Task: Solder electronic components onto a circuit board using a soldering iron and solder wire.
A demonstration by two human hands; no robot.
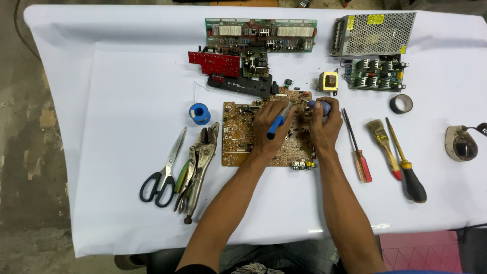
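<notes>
At the centre of the frame, a brown rectangular circuit board (pixel 243 134) lies flat on the white-covered table (pixel 127 91). Both hands rest on top of it. The left hand (pixel 271 129) is curled shut around a slim tool with a blue handle (pixel 276 127), which slants from lower left to upper right across the knuckles, its metal tip pointing toward the board's upper edge. The right hand (pixel 324 127) sits just beside it on the board's right part, fingers closed on a rounded blue-grey object (pixel 322 106); what that object is cannot be made out clearly, as the fingers cover most of it.

Left of the board lie a blue spool of wire (pixel 200 113), steel locking pliers (pixel 199 167) and black-handled scissors (pixel 165 172), all side by side in the lower left. Right of the board, well apart from the right hand, rest a red-handled screwdriver (pixel 357 149), a small paintbrush with a wooden handle (pixel 384 142) and a larger screwdriver with a black and yellow handle (pixel 406 165). A roll of dark tape (pixel 401 103) lies farther right.

Along the upper part of the frame sit a long green circuit board (pixel 261 34), a red circuit board (pixel 214 63), a perforated metal power supply box (pixel 373 33), a small yellow transformer (pixel 328 81) and a green board with black heat sinks (pixel 376 73).
</notes>
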